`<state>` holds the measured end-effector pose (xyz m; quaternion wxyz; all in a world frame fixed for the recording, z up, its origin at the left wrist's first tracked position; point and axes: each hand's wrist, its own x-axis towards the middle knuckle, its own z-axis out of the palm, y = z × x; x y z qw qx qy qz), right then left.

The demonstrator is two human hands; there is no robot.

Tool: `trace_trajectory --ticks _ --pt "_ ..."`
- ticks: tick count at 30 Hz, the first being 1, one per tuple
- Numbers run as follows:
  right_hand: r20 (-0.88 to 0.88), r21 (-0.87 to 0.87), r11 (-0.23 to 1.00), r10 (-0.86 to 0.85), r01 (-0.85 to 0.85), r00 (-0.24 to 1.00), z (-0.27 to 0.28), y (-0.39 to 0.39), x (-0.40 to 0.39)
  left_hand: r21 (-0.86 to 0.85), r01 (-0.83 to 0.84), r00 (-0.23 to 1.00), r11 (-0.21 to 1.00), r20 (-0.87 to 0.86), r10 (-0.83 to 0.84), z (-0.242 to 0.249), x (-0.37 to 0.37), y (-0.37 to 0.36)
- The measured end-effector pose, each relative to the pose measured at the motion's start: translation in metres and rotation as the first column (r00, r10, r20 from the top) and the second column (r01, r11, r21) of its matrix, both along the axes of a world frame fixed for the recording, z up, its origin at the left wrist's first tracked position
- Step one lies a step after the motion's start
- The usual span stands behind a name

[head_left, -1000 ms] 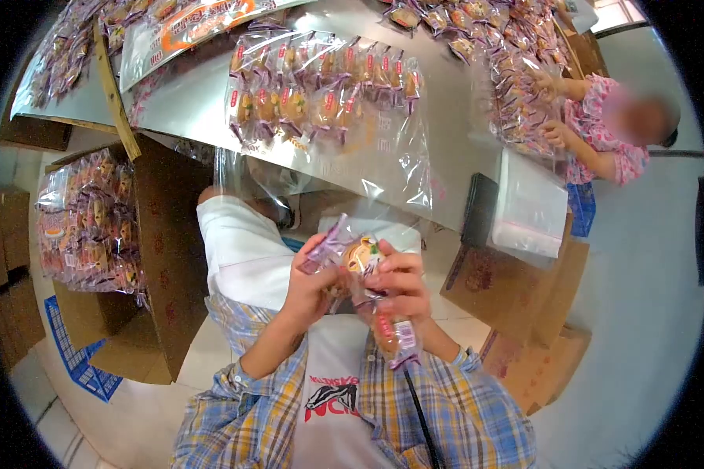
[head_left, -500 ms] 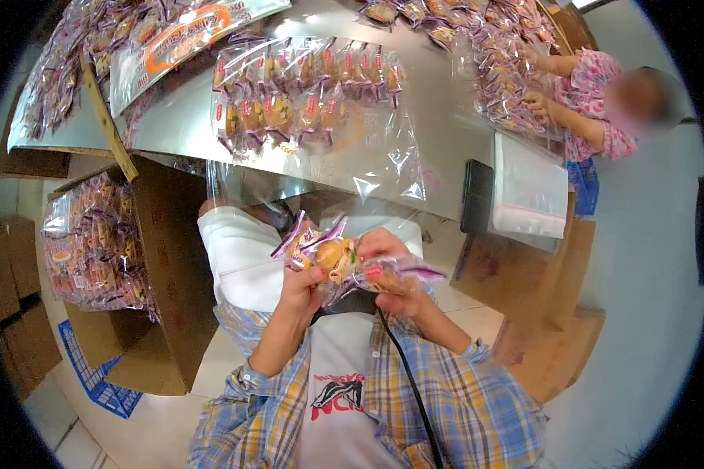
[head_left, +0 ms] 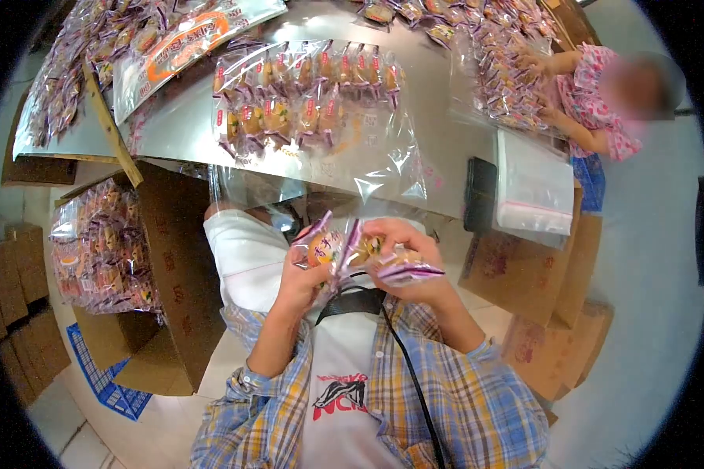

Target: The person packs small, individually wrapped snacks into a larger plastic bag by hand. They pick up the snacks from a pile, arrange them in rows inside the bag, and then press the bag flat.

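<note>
Above my lap, my left hand (head_left: 301, 283) is closed on a small wrapped pastry (head_left: 325, 248), a clear and purple packet with printed characters facing up. My right hand (head_left: 416, 248) grips more wrapped pastries (head_left: 407, 270); its fingers curl over them, so how many it holds is partly hidden. The packets from both hands meet in the middle. Just beyond my hands, a large clear plastic bag (head_left: 371, 168) lies flat on the metal table (head_left: 446, 156), its near end hanging over the edge. Two rows of wrapped pastries (head_left: 309, 116) lie in it.
A printed bag (head_left: 181, 56) and heaped packets (head_left: 51, 90) cover the table's left. An open carton (head_left: 176, 273) stands left, beside filled bags (head_left: 105, 250). At right are a black phone (head_left: 479, 194), clear bags (head_left: 533, 184) and another person's hands (head_left: 551, 117) over packets.
My hands have turned the pastries, so the left packet's printed face now shows. My right hand has shifted slightly right and over its packets. The other person's hands have moved a little.
</note>
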<state>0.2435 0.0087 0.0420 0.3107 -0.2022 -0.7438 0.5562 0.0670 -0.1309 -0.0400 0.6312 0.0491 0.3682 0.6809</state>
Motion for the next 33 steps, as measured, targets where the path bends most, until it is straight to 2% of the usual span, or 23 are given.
trace_trajectory --ticks 2,3,6,7,10,11,13,15,17,19,22,23,26,27,30,31,33 --pt "-0.007 0.071 0.991 0.119 -0.118 0.993 0.004 0.014 0.011 0.0 0.07 0.992 0.998 0.102 -0.069 0.004 -0.002 -0.004" --pt "-0.003 0.001 0.992 0.128 -0.128 0.992 0.002 0.014 0.014 0.032 0.084 0.989 0.996 0.119 -0.088 0.003 -0.003 -0.004" --pt "0.051 0.002 0.966 0.259 -0.26 0.964 0.007 0.018 0.017 0.057 0.227 0.965 0.972 0.119 -0.232 -0.001 -0.011 -0.008" --pt "0.057 0.065 0.948 0.307 -0.311 0.95 0.009 0.021 0.016 0.049 0.225 0.963 0.973 0.141 -0.23 0.004 -0.007 -0.008" --pt "0.108 0.076 0.921 0.374 -0.383 0.921 0.031 0.018 0.002 0.137 0.3 0.922 0.944 0.214 -0.324 -0.009 0.005 -0.006" --pt "-0.032 0.05 0.915 0.402 -0.4 0.915 0.011 0.016 0.002 -0.014 0.412 0.909 0.911 0.076 -0.41 -0.021 0.008 -0.011" --pt "-0.035 -0.051 0.945 0.322 -0.324 0.946 0.013 0.003 -0.007 0.153 0.313 0.84 0.937 0.416 -0.349 -0.017 0.015 -0.018" --pt "-0.003 -0.109 0.953 0.285 -0.284 0.959 0.007 -0.005 -0.014 0.13 0.264 0.804 0.956 0.519 -0.292 -0.005 0.024 -0.015" --pt "0.005 -0.08 0.954 0.292 -0.291 0.956 -0.004 -0.009 -0.02 0.217 0.262 0.732 0.94 0.589 -0.341 -0.004 0.025 -0.012" --pt "-0.009 0.034 0.946 0.323 -0.323 0.946 -0.005 -0.008 -0.022 0.202 0.324 0.765 0.924 0.52 -0.381 -0.004 0.014 -0.015" --pt "-0.165 -0.089 0.933 0.332 -0.349 0.929 -0.009 -0.008 -0.026 0.249 0.365 0.767 0.897 0.465 -0.442 -0.013 0.003 -0.018" --pt "-0.123 -0.213 0.921 0.307 -0.328 0.944 -0.005 -0.011 -0.024 0.276 0.371 0.761 0.887 0.456 -0.461 -0.016 0.002 -0.02" --pt "-0.065 -0.208 0.952 0.214 -0.223 0.975 -0.004 -0.011 -0.022 0.256 0.381 0.871 0.888 0.223 -0.438 0.007 0.0 -0.015" --pt "-0.053 -0.02 0.984 0.176 -0.177 0.983 -0.007 -0.01 -0.023 0.247 0.362 0.867 0.899 0.266 -0.422 0.009 0.002 -0.015" --pt "-0.035 0.341 0.936 0.107 -0.088 0.994 -0.006 -0.001 -0.022 0.214 0.334 0.926 0.918 0.107 -0.362 0.017 0.004 -0.012" --pt "-0.122 0.206 0.978 0.049 -0.023 0.991 -0.007 -0.005 -0.024 0.166 0.307 0.935 0.937 0.133 -0.329 0.029 0.004 -0.01" --pt "-0.192 0.203 0.977 -0.02 0.06 0.981 -0.016 -0.005 -0.026 0.153 0.28 0.948 0.948 0.112 -0.298 0.031 0.004 -0.009"
